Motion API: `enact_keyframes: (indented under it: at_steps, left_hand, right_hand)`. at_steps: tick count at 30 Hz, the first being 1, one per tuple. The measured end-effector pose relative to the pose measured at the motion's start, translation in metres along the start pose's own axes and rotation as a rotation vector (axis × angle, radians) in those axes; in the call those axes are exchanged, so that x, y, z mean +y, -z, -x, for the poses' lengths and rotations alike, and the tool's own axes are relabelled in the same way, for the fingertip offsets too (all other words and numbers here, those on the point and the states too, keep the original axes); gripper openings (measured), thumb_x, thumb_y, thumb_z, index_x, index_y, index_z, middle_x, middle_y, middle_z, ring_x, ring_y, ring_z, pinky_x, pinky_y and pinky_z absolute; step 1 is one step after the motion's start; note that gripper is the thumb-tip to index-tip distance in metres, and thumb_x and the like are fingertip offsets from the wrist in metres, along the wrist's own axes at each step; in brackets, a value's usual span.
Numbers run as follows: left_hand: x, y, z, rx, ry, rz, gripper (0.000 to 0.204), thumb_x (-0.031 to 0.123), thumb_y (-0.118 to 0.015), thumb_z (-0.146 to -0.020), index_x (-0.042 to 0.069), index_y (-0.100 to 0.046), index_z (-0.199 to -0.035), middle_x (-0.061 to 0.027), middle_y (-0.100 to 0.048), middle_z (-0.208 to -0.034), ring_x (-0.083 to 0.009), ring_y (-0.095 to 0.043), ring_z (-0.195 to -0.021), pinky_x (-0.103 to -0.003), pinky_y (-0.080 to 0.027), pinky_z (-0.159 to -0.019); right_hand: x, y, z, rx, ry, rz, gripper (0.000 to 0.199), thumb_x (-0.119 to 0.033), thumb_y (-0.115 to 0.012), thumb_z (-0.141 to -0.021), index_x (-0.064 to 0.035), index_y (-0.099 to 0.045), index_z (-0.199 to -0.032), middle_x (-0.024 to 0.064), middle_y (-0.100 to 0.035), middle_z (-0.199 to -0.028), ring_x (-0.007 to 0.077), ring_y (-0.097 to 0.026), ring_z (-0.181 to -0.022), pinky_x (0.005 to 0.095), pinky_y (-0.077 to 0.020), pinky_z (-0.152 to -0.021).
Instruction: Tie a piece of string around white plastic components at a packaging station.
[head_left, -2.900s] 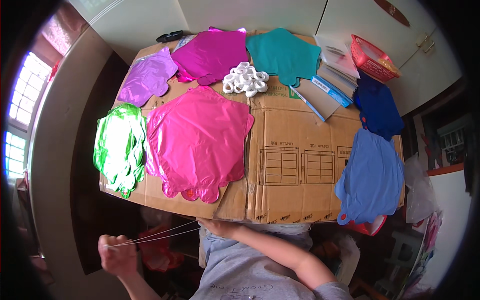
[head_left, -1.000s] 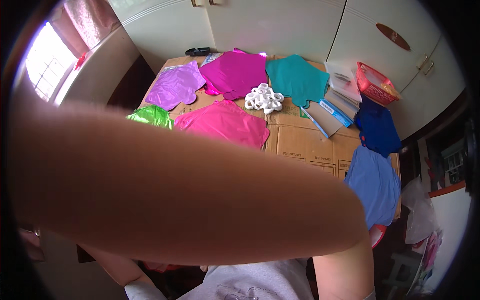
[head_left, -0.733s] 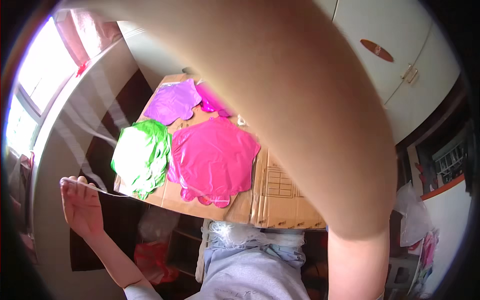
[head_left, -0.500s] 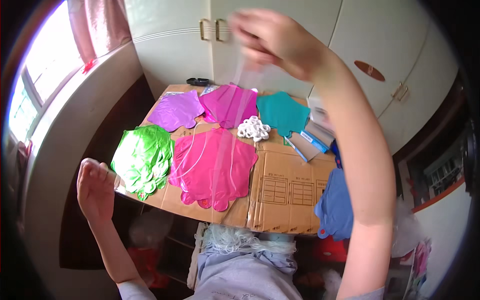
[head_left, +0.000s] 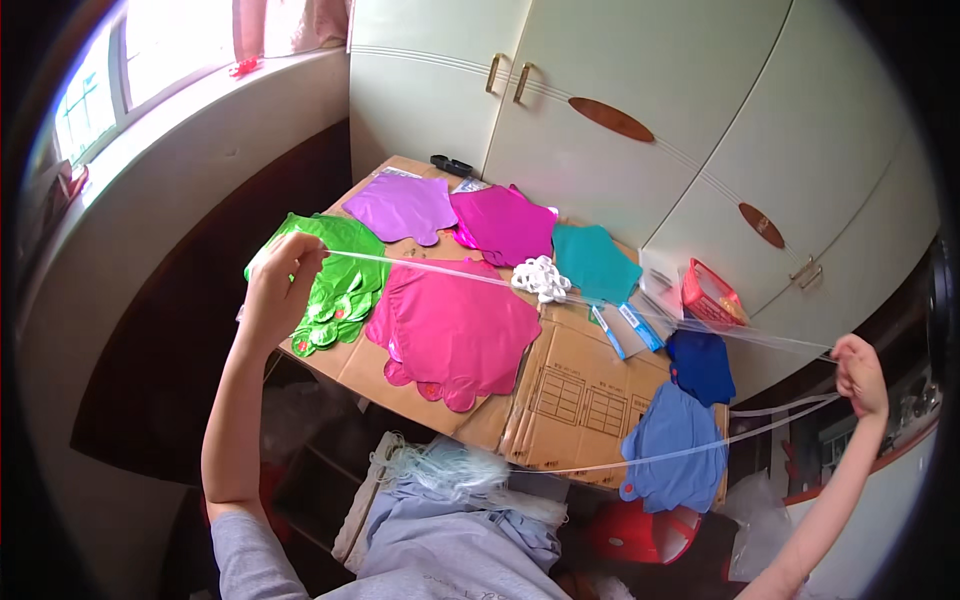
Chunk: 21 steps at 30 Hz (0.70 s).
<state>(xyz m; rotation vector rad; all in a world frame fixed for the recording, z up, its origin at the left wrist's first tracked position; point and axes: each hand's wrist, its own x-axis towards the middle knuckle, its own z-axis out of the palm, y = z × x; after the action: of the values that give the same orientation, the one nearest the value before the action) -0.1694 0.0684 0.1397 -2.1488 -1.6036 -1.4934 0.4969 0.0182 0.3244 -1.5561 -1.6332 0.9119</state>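
A thin, translucent white ribbon [head_left: 420,266] is stretched across the table between my hands. My left hand [head_left: 280,285], closed in a pinch on one end, is above the shiny green foil pieces [head_left: 325,275]. Far out to the right, my right hand [head_left: 860,375] grips the ribbon too, and more loops sag from it toward the front of the table. Beneath the ribbon lies a stack of pink foil pieces [head_left: 455,325] with rounded lobes, like flat uninflated balloons. A pile of white rings [head_left: 541,279] sits beside it. A bundle of pale ribbons [head_left: 450,465] rests on my lap.
Cardboard [head_left: 575,390] covers the table. Purple [head_left: 400,208], magenta [head_left: 505,226], teal [head_left: 595,262], dark blue [head_left: 702,365] and light blue [head_left: 675,450] foil stacks lie around it. A red basket [head_left: 712,292] and a blue-white box [head_left: 625,330] are at the right, near white cabinets [head_left: 620,60].
My right hand has come down from above the table and swung far right. The left hand has risen and closed on the ribbon, now drawn out between both hands. The view has turned right.
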Motion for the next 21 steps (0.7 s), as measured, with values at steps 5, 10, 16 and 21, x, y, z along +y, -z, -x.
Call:
enact_keyframes:
  at_steps: [5, 10, 16, 21]
  left_hand:
    - [0.032, 0.008, 0.044, -0.443, 0.171, 0.314, 0.006, 0.0, -0.057, -0.08, 0.002, -0.057, -0.085, -0.0073, -0.058, -0.076, -0.0178, -0.058, -0.075, -0.029, -0.046, -0.065]
    - [0.087, -0.072, 0.14, -0.992, 0.04, 0.596, 0.009, 0.006, -0.062, -0.077, 0.003, -0.059, -0.085, -0.0116, -0.059, -0.077, -0.0259, -0.06, -0.07, -0.033, -0.049, -0.061]
    - [0.124, -0.215, 0.235, -0.861, -0.167, 0.219, 0.032, 0.034, -0.063, -0.078, 0.003, -0.06, -0.086, -0.0136, -0.06, -0.079, -0.0302, -0.06, -0.077, -0.038, -0.049, -0.07]
    - [0.118, -0.272, 0.258, -1.085, -0.228, -0.058, 0.018, 0.023, -0.061, -0.075, 0.006, -0.063, -0.071, -0.0167, -0.063, -0.077, -0.03, -0.062, -0.065, -0.04, -0.05, -0.059]
  right_hand:
    - [0.027, 0.019, 0.07, 0.177, -0.002, 0.08, 0.023, -0.026, -0.054, -0.091, -0.0057, -0.05, -0.08, -0.0075, -0.035, -0.052, -0.0006, -0.026, -0.038, 0.0165, -0.0202, -0.034]
    - [0.058, -0.044, 0.119, -0.017, -0.327, 0.119, 0.014, -0.011, -0.053, -0.088, -0.0001, -0.056, -0.08, -0.0021, -0.045, -0.057, 0.0037, -0.036, -0.046, 0.0195, -0.03, -0.043]
    - [0.094, -0.051, 0.172, 0.055, -0.226, -0.04, 0.03, -0.028, -0.059, -0.086, 0.0013, -0.054, -0.079, -0.0014, -0.042, -0.056, 0.0049, -0.036, -0.045, 0.0202, -0.0303, -0.042]
    - [0.106, -0.057, 0.2, 0.094, -0.162, -0.106, 0.03, -0.027, -0.057, -0.088, 0.0023, -0.054, -0.081, -0.0005, -0.045, -0.059, 0.0046, -0.038, -0.048, 0.0191, -0.03, -0.044]
